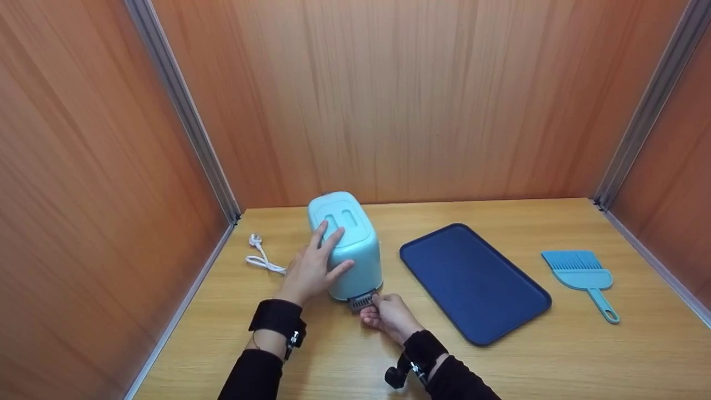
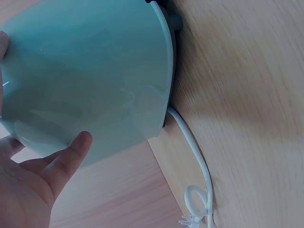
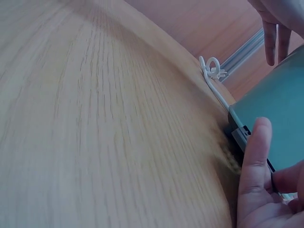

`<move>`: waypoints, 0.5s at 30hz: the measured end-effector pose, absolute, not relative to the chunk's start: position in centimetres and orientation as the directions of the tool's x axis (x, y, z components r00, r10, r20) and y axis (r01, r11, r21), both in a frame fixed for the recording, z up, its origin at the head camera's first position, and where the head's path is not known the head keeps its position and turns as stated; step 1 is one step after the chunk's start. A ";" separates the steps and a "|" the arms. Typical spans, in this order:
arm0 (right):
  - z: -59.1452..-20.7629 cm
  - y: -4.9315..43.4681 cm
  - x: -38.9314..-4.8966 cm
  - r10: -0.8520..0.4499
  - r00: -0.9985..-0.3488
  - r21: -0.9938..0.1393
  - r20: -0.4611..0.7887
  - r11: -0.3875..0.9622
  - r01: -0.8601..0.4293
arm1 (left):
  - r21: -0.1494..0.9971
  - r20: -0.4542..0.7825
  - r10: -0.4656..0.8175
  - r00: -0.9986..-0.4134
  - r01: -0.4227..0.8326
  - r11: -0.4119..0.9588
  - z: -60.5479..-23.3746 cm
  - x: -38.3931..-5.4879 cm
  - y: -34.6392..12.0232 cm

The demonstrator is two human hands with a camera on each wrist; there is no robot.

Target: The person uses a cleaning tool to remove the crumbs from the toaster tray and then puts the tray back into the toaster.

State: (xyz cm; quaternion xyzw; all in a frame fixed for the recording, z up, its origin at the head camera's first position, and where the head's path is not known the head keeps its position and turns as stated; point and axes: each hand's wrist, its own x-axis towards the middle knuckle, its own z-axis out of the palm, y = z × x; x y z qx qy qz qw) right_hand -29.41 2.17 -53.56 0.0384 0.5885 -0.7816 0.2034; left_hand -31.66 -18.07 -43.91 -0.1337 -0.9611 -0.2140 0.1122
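A light blue toaster (image 1: 355, 266) with a covered top stands on the table. My left hand (image 1: 308, 269) rests on its top and left side with fingers spread; in the left wrist view, the fingers (image 2: 71, 159) lie against the smooth blue wall. Low at the toaster's near end, a grey slotted crumb tray (image 1: 362, 301) sticks out a short way. My right hand (image 1: 393, 316) pinches the crumb tray at its right corner between thumb and fingers. In the right wrist view, a finger (image 3: 256, 156) covers much of the crumb tray's edge.
Right of the toaster lies a dark blue rectangular tray (image 1: 475, 283). Farther right is a blue brush (image 1: 583, 278) with a looped handle. A white power cord (image 1: 266, 264) with its plug lies left of the toaster. Wood-look panels (image 1: 411, 100) enclose the back and sides.
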 end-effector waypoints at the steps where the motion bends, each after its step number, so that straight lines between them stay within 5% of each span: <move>1: -53.6 2.3 -29.4 -0.275 -0.914 -0.905 -0.300 -0.220 0.363 | 0.383 0.273 0.208 -0.939 0.304 0.872 -43.9 -31.7 -18.1; 15: -53.7 3.2 -28.7 -0.306 -0.906 -0.913 -0.293 -0.190 0.360 | 0.384 0.279 0.209 -0.937 0.308 0.871 -44.0 -31.9 -17.9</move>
